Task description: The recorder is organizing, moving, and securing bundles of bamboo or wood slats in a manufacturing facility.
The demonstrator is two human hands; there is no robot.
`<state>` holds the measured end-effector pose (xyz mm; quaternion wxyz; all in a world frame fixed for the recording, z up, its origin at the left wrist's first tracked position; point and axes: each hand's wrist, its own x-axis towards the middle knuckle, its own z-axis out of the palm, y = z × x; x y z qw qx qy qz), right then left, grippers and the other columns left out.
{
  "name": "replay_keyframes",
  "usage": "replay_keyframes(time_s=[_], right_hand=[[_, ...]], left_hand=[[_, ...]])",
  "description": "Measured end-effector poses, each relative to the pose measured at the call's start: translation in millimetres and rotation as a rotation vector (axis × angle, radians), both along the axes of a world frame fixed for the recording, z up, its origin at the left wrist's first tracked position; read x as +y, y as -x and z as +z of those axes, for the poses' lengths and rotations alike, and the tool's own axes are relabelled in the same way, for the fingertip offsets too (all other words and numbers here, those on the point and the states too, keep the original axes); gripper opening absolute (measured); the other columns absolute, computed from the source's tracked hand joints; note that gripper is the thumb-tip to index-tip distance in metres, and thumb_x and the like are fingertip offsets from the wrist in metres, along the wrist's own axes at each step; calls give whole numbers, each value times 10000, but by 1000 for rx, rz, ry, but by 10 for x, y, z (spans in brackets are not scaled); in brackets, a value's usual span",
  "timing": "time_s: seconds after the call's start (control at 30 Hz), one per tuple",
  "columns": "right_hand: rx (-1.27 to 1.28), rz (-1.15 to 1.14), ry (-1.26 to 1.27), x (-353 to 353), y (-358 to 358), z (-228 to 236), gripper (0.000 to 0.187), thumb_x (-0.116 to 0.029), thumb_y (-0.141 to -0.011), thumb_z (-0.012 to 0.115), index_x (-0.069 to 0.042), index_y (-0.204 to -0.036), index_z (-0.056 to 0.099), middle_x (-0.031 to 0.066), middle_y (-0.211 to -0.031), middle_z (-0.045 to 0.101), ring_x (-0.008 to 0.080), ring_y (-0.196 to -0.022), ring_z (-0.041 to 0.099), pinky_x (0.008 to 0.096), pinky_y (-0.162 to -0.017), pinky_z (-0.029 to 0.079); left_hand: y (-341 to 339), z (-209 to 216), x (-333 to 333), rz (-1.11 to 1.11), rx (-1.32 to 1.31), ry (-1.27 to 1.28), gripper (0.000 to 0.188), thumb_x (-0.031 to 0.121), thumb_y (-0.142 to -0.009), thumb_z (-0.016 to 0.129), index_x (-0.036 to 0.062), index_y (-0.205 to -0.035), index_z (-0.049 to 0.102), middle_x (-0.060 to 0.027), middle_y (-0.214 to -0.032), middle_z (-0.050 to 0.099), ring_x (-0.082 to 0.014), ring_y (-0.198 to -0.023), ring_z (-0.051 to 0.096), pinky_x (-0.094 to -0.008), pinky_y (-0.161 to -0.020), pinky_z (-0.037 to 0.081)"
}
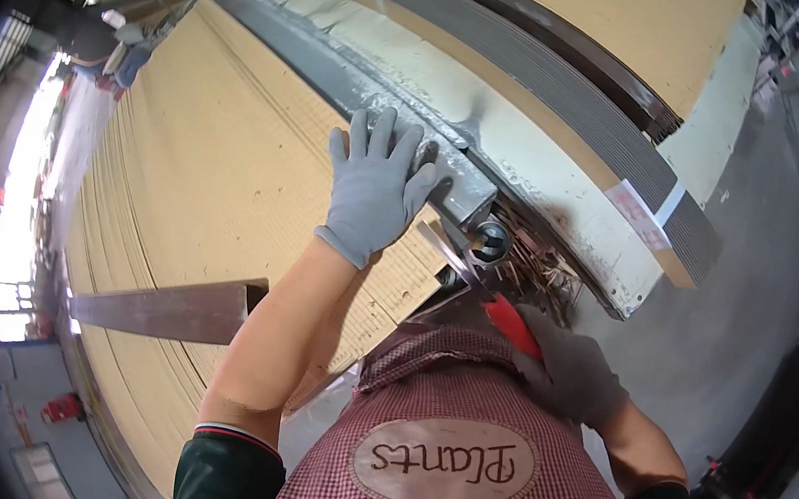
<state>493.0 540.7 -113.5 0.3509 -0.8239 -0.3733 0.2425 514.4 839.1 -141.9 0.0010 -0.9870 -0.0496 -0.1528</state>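
Note:
My left hand [373, 185], in a light grey glove, lies flat with fingers spread. It rests across the edge of a tan board stack [231, 147], and its fingertips reach onto a worn metal rail [342, 70]. My right hand [574, 368], in a darker grey glove, is closed round the red handle of a hand tool [513, 325]. The tool's narrow metal end points up and left toward the board's near corner, just right of my left wrist. Whether its tip touches the board I cannot tell, nor its exact kind.
Beyond the rail, a strapped bundle of dark strips [541, 97] lies on a pale metal table [576, 212]. Thin scraps [540, 258] fill the gap near a round metal fitting [491, 242]. A brown beam [165, 307] lies across the boards at lower left. Grey floor [752, 256] extends right.

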Motion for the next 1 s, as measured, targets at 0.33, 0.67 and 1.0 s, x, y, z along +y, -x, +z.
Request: replay_keyframes(time_s=[0.33, 0.67, 1.0], right_hand=[[-306, 72, 402, 115, 274, 449, 545, -184, -823, 567, -53, -1321, 387, 184, -850, 607, 357, -682, 611, 429, -580, 487], [-336, 199, 667, 1077, 132, 632, 288, -81, -811, 514, 16, -1069, 432, 218, -780, 622, 375, -688, 628, 465, -611, 494], [-122, 179, 972, 1053, 82, 668, 260, -65, -809, 502, 26, -1041, 427, 258, -823, 628, 426, -832, 616, 466, -709, 486]], left_hand=[[138, -22, 47, 71, 100, 115, 568, 495, -908, 386, 115, -1327, 441, -227, -1416, 328, -553, -1276, 230, -605, -1046, 147], [144, -72, 86, 84, 117, 216, 584, 531, -905, 364, 106, -1291, 474, -220, -1442, 290, -531, -1308, 196, -606, -1064, 107], [166, -90, 101, 117, 136, 231, 664, 571, -848, 419, 53, -1250, 530, -225, -1450, 277, -516, -1327, 158, -599, -1072, 64]])
